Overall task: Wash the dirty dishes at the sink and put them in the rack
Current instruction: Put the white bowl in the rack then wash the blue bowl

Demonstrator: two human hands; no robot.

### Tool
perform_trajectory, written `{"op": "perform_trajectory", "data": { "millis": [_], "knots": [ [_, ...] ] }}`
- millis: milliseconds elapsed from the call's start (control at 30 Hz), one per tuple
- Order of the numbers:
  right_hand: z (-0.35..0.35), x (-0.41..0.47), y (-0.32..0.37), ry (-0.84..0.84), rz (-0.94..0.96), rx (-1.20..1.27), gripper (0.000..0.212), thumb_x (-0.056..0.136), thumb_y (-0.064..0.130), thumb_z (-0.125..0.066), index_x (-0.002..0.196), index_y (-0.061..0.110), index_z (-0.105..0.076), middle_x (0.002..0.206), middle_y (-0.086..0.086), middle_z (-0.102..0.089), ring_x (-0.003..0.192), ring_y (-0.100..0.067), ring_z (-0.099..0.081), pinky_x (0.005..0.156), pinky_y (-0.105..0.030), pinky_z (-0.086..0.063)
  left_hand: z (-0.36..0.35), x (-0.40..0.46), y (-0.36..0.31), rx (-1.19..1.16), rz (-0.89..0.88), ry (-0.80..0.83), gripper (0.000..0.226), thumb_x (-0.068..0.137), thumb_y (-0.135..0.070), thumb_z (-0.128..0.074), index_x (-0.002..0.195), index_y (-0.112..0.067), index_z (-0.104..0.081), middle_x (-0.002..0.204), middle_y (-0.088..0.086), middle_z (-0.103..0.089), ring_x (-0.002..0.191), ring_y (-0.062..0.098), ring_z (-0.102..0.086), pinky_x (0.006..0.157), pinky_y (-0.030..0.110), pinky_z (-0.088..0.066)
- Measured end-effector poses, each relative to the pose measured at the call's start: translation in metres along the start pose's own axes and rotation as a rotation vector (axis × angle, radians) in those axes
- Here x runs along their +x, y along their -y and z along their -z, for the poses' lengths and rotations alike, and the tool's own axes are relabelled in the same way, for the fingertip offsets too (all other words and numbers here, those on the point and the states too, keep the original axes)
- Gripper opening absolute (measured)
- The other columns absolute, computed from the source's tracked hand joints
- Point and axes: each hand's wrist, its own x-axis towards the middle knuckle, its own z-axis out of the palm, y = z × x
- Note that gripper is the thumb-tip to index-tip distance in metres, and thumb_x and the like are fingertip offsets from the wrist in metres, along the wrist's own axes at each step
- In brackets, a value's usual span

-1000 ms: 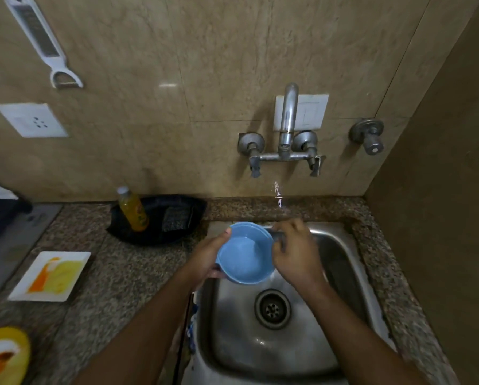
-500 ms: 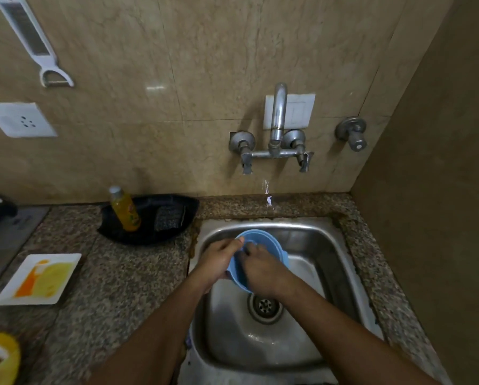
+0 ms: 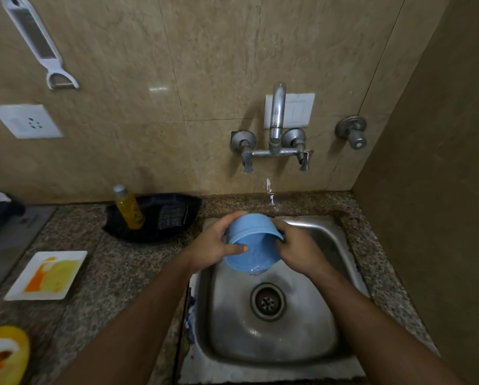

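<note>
Left hand (image 3: 213, 245), right hand (image 3: 296, 250), blue bowl (image 3: 250, 245) gripped between

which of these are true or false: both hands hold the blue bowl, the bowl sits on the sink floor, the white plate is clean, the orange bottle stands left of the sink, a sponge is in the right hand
1. Both hands hold the blue bowl. True: the left hand and right hand grip its sides.
2. The bowl sits on the sink floor. False: it is held tilted above the drain.
3. The white plate is clean. False: it carries orange and yellow smears.
4. The orange bottle stands left of the sink. True.
5. A sponge is in the right hand. False: none shows there.
</note>
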Motion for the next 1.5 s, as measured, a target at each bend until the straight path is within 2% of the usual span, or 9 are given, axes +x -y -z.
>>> {"op": "perform_trajectory", "data": {
  "millis": [233, 400, 500, 600, 900, 1167, 1300, 1400, 1500],
  "knots": [
    [-0.006, -0.002, -0.013, -0.135, 0.128, -0.146, 0.059, 0.093, 0.017, -0.052, 0.149, 0.025, -0.036, 0.136, -0.003, -0.059, 0.117, -0.022, -0.058, 0.093, -0.038, -0.05, 0.008, -0.008, -0.016, 0.349, -0.031, 0.047, 0.102, 0.065, -0.005, -0.081, 0.141, -0.055, -0.034, 0.142, -0.002, -0.048, 0.124, 0.015, -0.056, 0.1, 0.039, -0.052],
    [-0.006, -0.004, -0.016, -0.101, 0.124, -0.088, 0.076, 0.086, 0.013, -0.066, 0.151, 0.029, -0.032, 0.137, 0.003, -0.056, 0.114, -0.011, -0.058, 0.092, -0.03, -0.051, 0.002, -0.015, -0.018, 0.362, -0.126, -0.095, 0.083, 0.067, 0.013, -0.076, 0.136, -0.024, -0.047, 0.135, 0.004, -0.054, 0.124, 0.015, -0.054, 0.098, 0.026, -0.05],
    [-0.001, -0.007, -0.014, -0.015, 0.176, 0.021, 0.084, 0.078, 0.012, -0.077, 0.147, 0.036, -0.035, 0.136, 0.012, -0.052, 0.114, 0.001, -0.054, 0.09, -0.018, -0.05, 0.003, -0.019, -0.018, 0.477, -0.246, -0.115, 0.075, 0.066, 0.004, -0.078, 0.128, -0.03, -0.053, 0.127, -0.004, -0.056, 0.118, 0.011, -0.057, 0.096, 0.033, -0.054],
    [0.006, -0.01, -0.008, -0.01, 0.21, 0.064, 0.073, 0.073, 0.019, -0.083, 0.132, 0.042, -0.046, 0.125, 0.019, -0.054, 0.109, 0.006, -0.055, 0.086, -0.019, -0.053, 0.005, -0.02, -0.015, 0.573, -0.328, -0.136, 0.071, 0.067, -0.006, -0.077, 0.127, -0.034, -0.052, 0.125, -0.009, -0.052, 0.12, 0.012, -0.055, 0.093, 0.04, -0.055],
    [-0.003, -0.006, -0.01, -0.005, 0.19, -0.007, 0.064, 0.075, 0.027, -0.084, 0.128, 0.037, -0.05, 0.118, 0.022, -0.059, 0.103, 0.007, -0.057, 0.085, -0.021, -0.054, 0.007, -0.017, 0.008, 0.688, -0.237, -0.172, 0.076, 0.067, -0.018, -0.079, 0.134, -0.036, -0.048, 0.133, -0.009, -0.054, 0.123, 0.01, -0.054, 0.097, 0.037, -0.052],
    [-0.007, 0.0, -0.021, 0.014, 0.171, -0.064, 0.07, 0.072, 0.02, -0.083, 0.132, 0.033, -0.05, 0.12, 0.014, -0.063, 0.106, -0.001, -0.06, 0.087, -0.024, -0.054, 0.005, -0.019, 0.008, 0.485, -0.08, -0.097, 0.091, 0.062, -0.013, -0.084, 0.136, -0.046, -0.043, 0.138, -0.009, -0.049, 0.12, 0.012, -0.058, 0.095, 0.042, -0.055],
    [0.007, -0.001, -0.012, -0.029, 0.158, -0.002, 0.066, 0.071, 0.018, -0.083, 0.126, 0.039, -0.054, 0.108, 0.023, -0.06, 0.096, 0.015, -0.057, 0.079, -0.011, -0.048, 0.012, -0.022, -0.016, 0.303, -0.071, -0.04, 0.09, 0.067, 0.007, -0.083, 0.141, -0.026, -0.044, 0.138, -0.003, -0.051, 0.114, 0.005, -0.062, 0.094, 0.024, -0.053],
    [0.01, 0.002, -0.006, -0.091, 0.193, 0.007, 0.066, 0.069, 0.024, -0.086, 0.124, 0.039, -0.053, 0.108, 0.022, -0.062, 0.096, 0.008, -0.061, 0.078, -0.017, -0.053, 0.016, -0.02, -0.027, 0.293, -0.103, -0.071, 0.083, 0.069, 0.011, -0.081, 0.14, -0.017, -0.049, 0.129, -0.014, -0.055, 0.104, -0.008, -0.063, 0.084, 0.011, -0.05],
    [0.005, 0.007, -0.005, -0.031, 0.186, -0.041, 0.064, 0.071, 0.026, -0.084, 0.126, 0.036, -0.052, 0.112, 0.016, -0.064, 0.099, 0.001, -0.062, 0.082, -0.027, -0.056, 0.016, -0.017, -0.016, 0.287, -0.058, -0.066, 0.085, 0.065, 0.012, -0.083, 0.135, -0.024, -0.051, 0.131, -0.004, -0.058, 0.108, 0.005, -0.066, 0.09, 0.02, -0.054]
  ]
}}
